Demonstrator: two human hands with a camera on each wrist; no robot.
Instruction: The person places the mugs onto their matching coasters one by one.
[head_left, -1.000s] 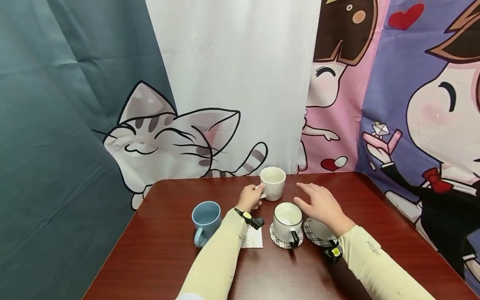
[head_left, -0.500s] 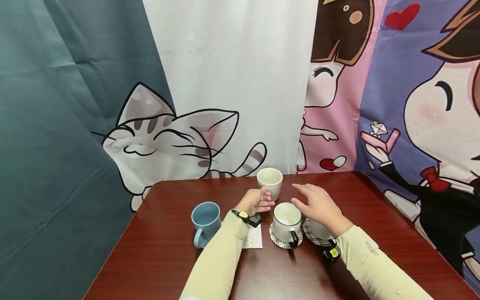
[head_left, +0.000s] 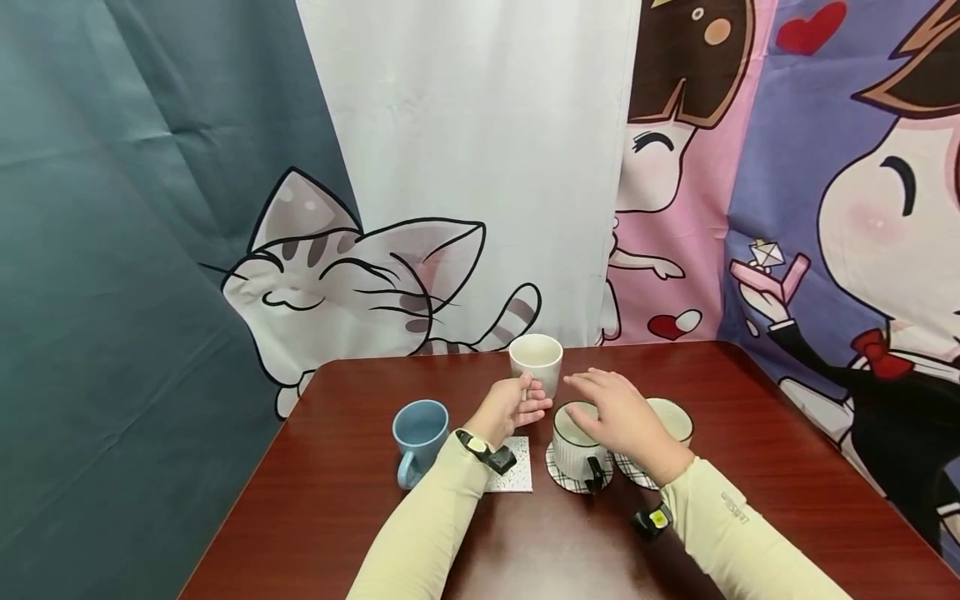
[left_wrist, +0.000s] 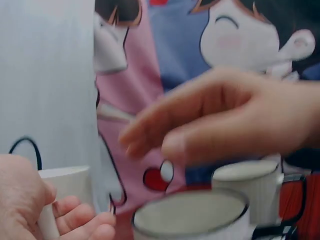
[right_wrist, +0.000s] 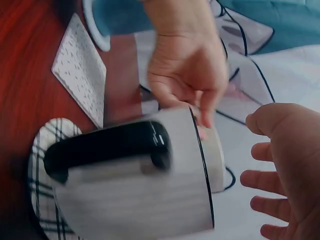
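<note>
A plain white mug [head_left: 542,375] stands at the far side of the table, its handle turned toward the left hand [head_left: 513,410]. Thumb and fingers of that hand pinch the handle; in the left wrist view a strip of the mug's handle [left_wrist: 47,222] shows between them. The right hand [head_left: 618,421] hovers with its fingers spread above a ribbed white mug [head_left: 576,457] with black rim and handle, holding nothing. That mug sits on a round plaid coaster [head_left: 561,481]. Behind the right wrist, a second black-rimmed mug [head_left: 672,421] is partly hidden.
A blue mug [head_left: 420,435] stands left of the left forearm. A speckled square coaster [head_left: 517,473] lies partly under that wrist. Another plaid coaster [head_left: 637,475] is under the second black-rimmed mug. A printed curtain [head_left: 487,167] hangs behind the table's back edge.
The plain white mug has shifted slightly left and its handle has swung toward the front with the left hand. The right hand has moved left over the ribbed mug, uncovering the mug behind it.
</note>
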